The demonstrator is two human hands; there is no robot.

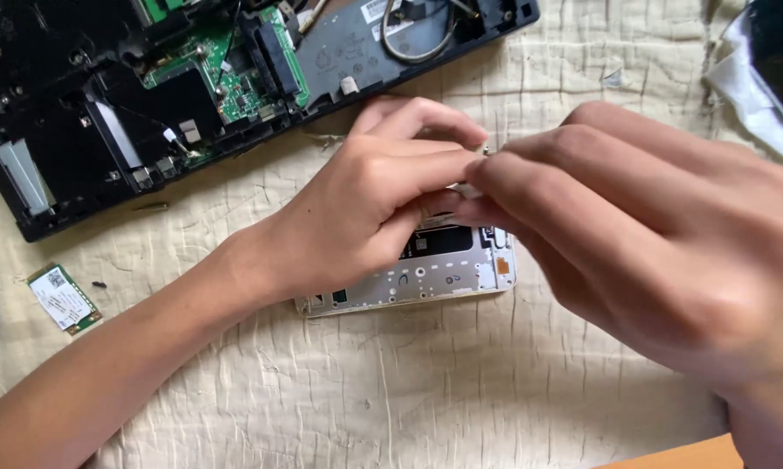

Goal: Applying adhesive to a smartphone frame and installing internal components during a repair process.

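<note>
Where the two hands meet above the cloth [461, 382], they pinch one tiny part [471, 187] between their fingertips; it is pale and too small to identify. The left hand [383, 200] comes in from the lower left, thumb and forefinger closed on the part's left end, the other fingers curled. The right hand [652, 243] comes in from the lower right, very close to the camera and blurred, its fingertips clenched on the same part from the right side. So both grips are closed on the part, touching each other at that point.

Just below the grip, partly hidden by both hands, lies an opened phone [426, 278], a pale metal frame with a dark patch inside, flat on the cloth. Above and to the left of the grip, an opened laptop [105, 113] lies with its black base exposed and a green board [235, 78] showing. A grey cable loop [418, 48] sits on the laptop's right part, straight above the grip. Far to the left and lower, a small green-edged card [61, 298] lies on the cloth, with a dark screw [99, 284] just beside it. Up to the right, a white sheet [756, 95] lies at the frame's edge.
</note>
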